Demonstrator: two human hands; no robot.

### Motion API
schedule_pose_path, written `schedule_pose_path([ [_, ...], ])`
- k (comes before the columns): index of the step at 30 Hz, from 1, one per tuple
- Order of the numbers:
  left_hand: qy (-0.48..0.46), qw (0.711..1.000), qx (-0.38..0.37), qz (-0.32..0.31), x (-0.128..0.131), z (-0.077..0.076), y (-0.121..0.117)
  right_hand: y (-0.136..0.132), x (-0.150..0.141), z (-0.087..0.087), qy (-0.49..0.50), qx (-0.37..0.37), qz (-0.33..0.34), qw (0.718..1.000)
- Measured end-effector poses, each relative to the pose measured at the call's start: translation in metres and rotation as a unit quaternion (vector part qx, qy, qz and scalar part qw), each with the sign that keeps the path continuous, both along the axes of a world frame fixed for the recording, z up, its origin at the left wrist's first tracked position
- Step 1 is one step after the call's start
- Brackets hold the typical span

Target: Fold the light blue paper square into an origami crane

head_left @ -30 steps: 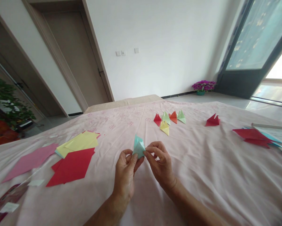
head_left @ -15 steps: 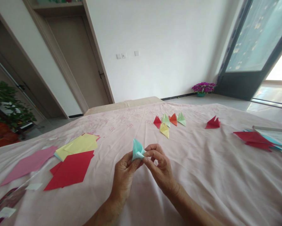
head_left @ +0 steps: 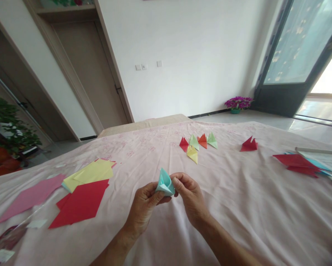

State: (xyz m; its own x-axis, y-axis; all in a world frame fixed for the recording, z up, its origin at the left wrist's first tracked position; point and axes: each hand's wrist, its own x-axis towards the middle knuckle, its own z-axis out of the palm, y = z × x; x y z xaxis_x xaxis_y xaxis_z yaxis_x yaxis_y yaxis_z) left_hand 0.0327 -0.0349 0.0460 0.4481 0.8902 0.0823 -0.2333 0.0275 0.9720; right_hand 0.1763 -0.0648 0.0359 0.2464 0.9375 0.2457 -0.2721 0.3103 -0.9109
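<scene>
A light turquoise folded paper piece point(head_left: 166, 184) with a raised point and an opened pocket is held above the cloth in front of me. My left hand point(head_left: 146, 201) grips its left and lower side, thumb on the near face and fingers behind. At its right edge, my right hand point(head_left: 190, 195) pinches the paper between thumb and index finger. Beyond the hands stand several small folded paper pieces, among them a red one point(head_left: 184, 144), an orange one point(head_left: 203, 140) and a yellow one point(head_left: 192, 154).
Red sheets point(head_left: 80, 205), yellow sheets point(head_left: 91, 174) and a pink sheet point(head_left: 31, 197) lie at the left. A single red folded piece point(head_left: 249, 144) stands right of the group, with more red paper point(head_left: 297, 164) beyond it. A pink patterned cloth point(head_left: 238, 207) covers the table.
The turquoise paper has been turned, and its pocket now faces me more openly. My right hand's thumb and finger have shifted up along its right edge.
</scene>
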Motion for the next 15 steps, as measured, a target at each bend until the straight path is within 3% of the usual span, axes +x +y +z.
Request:
schedule_pose_path([
  [10,0.089,0.989,0.069,-0.091,-0.013,0.008,0.009,-0.003,-0.002,0.007,0.038,-0.029,0.099,0.994],
  [15,0.156,0.980,0.103,-0.073,-0.020,0.023,0.009,-0.005,-0.003,0.010,0.011,0.005,0.116,0.993],
])
